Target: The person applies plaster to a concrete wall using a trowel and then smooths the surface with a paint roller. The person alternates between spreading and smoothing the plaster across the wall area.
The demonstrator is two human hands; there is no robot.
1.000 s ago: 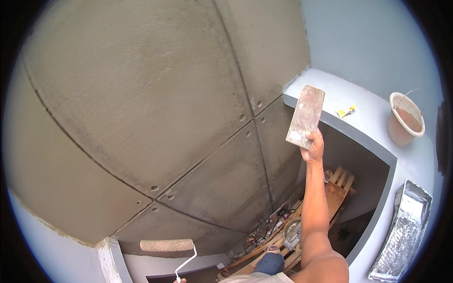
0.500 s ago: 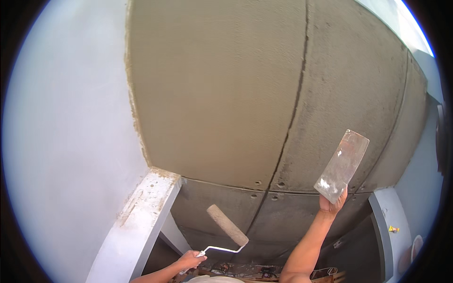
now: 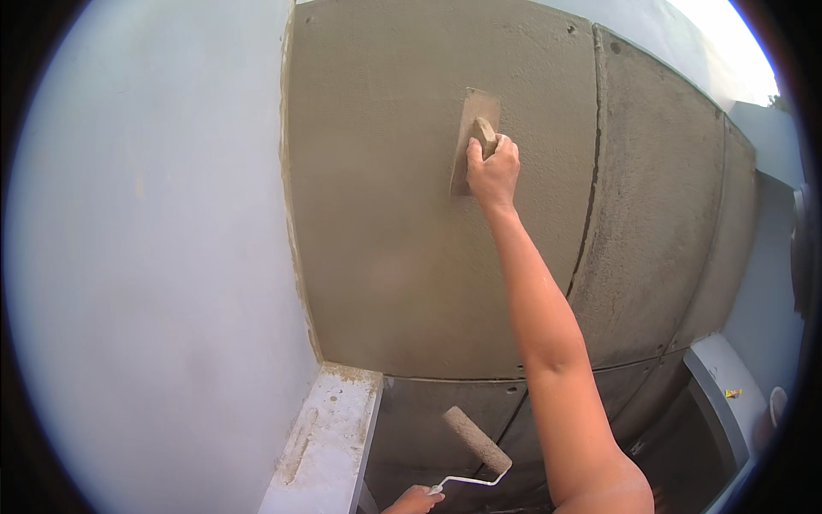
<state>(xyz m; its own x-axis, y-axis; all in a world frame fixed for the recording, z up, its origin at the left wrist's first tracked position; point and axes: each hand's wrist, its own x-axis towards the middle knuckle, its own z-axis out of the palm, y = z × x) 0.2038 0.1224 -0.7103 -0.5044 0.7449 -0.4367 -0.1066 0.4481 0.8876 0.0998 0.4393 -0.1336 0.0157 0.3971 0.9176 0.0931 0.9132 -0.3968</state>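
My right hand [image 3: 494, 176], arm stretched up, is closed round the handle of a plastering trowel [image 3: 467, 163]. The trowel's flat rectangular blade lies against the upper part of a grey-brown plastered wall panel [image 3: 411, 283], tilted slightly off upright. Low in the picture, my left hand [image 3: 414, 500] grips the handle of a paint roller [image 3: 478, 440]. Its fuzzy, plaster-coloured sleeve slants in front of the lower wall, and the white wire frame bends round to the handle. Most of my left forearm is out of the picture.
A smooth pale wall [image 3: 154, 257] fills the left side. Below it juts a white ledge [image 3: 330, 428] smeared with plaster. Dark joints divide the panels. On the right, another white ledge [image 3: 719, 377] holds a small yellow wrapper [image 3: 734, 394], near a pale round container [image 3: 777, 406].
My right hand has swung up and left, turning the trowel from facing me to flat against the panel. The view has shifted up and left; the roller stays in my left hand.
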